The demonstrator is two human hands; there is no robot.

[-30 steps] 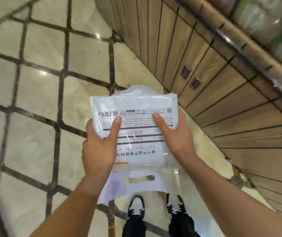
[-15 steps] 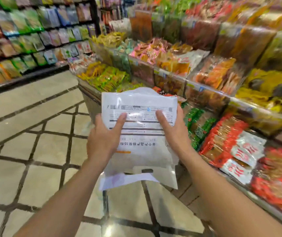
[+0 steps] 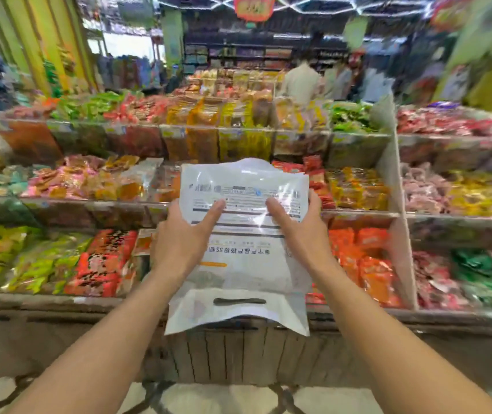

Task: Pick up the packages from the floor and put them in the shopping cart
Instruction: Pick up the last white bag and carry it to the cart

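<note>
A single view is provided, taken from a wide-angle camera worn on the person's head. It is directed forward and slightly down, along both outstretched forearms. The left hand [image 3: 179,243] and right hand [image 3: 300,234] are seen from behind and above, close to the lens and near the middle of the picture. Directly beyond the hands, a tiered display of snack packets [image 3: 358,186] is faced square-on and at short range. Below the hands, a strip of tiled floor [image 3: 238,398] is taken in along the bottom edge. Farther shelves above the hands are rendered blurred. Straight lines are bent towards the edges.
</note>
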